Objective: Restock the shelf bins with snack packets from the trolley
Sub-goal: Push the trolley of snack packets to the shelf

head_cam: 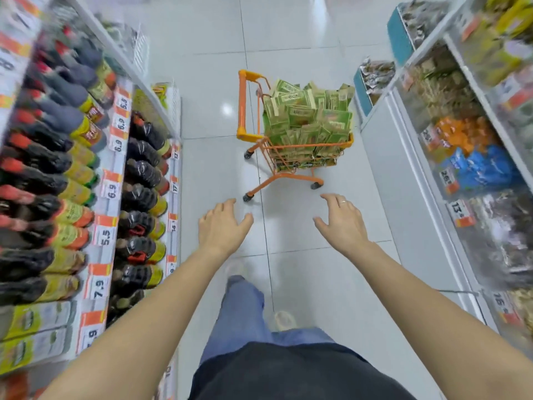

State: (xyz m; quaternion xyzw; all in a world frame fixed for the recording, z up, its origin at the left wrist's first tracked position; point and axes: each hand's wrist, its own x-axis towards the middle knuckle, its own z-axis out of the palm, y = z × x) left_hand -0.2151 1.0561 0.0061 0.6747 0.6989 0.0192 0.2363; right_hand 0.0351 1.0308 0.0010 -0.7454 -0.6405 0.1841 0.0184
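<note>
Trolley: a small orange trolley (291,134) stands on the pale tiled floor (219,116) in the upper middle of the frame, its handle toward the left side of the picture and its dark wheels on the tiles.
Snack packets: green and tan snack packets (308,116) are heaped in the trolley basket, piled above its rim, some upright and some tilted.
Left hand: the left hand (222,226) sits in the middle of the frame, below the trolley, palm down, fingers spread and loosely bent, holding nothing and touching nothing.
Right hand: the right hand (340,220) is level with it, to the right, also palm down with loose fingers, empty, with a ring (343,201) on one finger.
Hands together: the two are well apart from each other and short of the trolley; both bare forearms run in from the lower corners.
Right shelves: shelf bins (461,134) along the right edge hold blurred packets in brown, orange and blue, with orange-and-white price tags on their fronts.
Left shelves: rows of dark bottles (57,174) with red caps and yellow-green labels fill the left side, above price tags (111,186).
Person: blue trousers, a dark top and light shoes show at the bottom centre.
</note>
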